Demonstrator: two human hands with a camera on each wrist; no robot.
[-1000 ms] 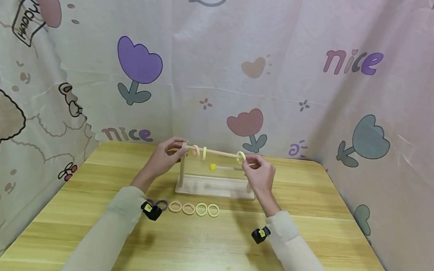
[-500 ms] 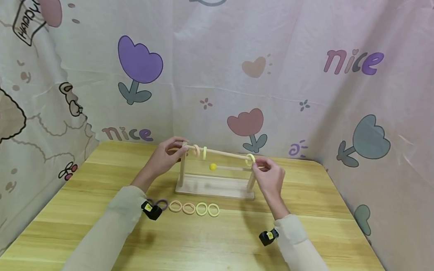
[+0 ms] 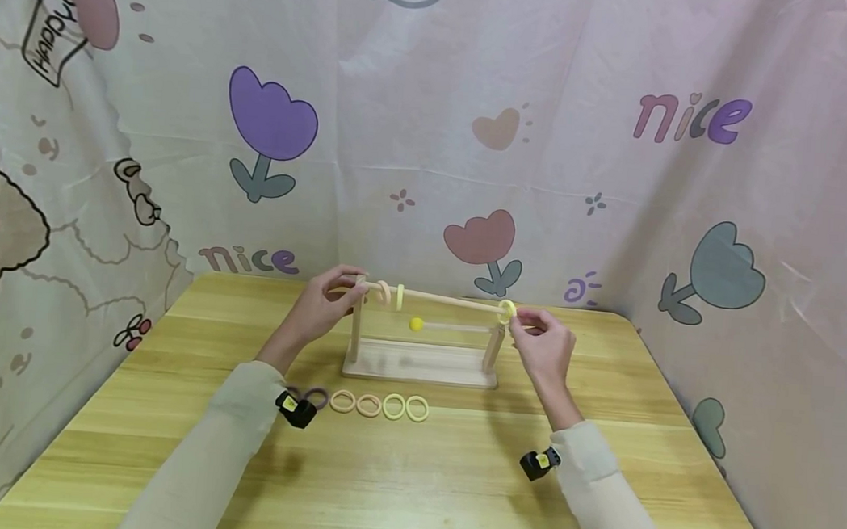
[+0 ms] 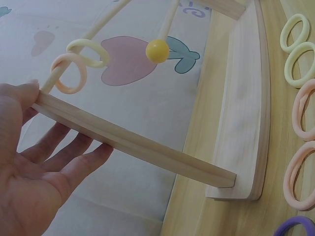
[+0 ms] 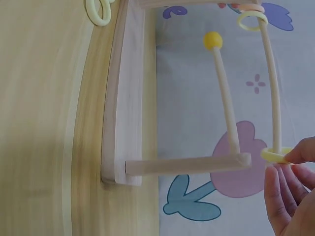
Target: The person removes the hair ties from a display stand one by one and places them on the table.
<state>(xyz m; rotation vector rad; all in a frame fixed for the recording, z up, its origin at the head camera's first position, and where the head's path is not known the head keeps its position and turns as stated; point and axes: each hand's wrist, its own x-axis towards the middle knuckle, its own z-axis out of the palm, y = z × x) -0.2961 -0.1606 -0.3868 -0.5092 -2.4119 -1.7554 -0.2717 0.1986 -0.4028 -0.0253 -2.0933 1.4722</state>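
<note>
A wooden stand (image 3: 421,363) has a left post (image 4: 133,137), a shorter right post (image 3: 493,350) and two rods. My left hand (image 3: 325,303) grips the left post's top, thumb on one side and fingers on the other. From there the upper rod (image 3: 450,301) runs right, bearing an orange ring (image 4: 69,73) and a pale yellow ring (image 4: 87,53) near the left post. My right hand (image 3: 544,345) pinches another pale yellow ring (image 5: 275,155) at the rod's right tip; whether the rod still passes through it I cannot tell.
In front of the stand, several rings lie in a row: purple (image 3: 317,398), orange (image 3: 343,402) and pale yellow (image 3: 417,409). A lower rod with a yellow ball (image 3: 416,325) comes off the right post. A patterned cloth (image 3: 417,135) hangs behind the wooden table (image 3: 438,500).
My right hand has moved right with the pale yellow ring, along the upper rod to its right tip. The left hand stays at the left post.
</note>
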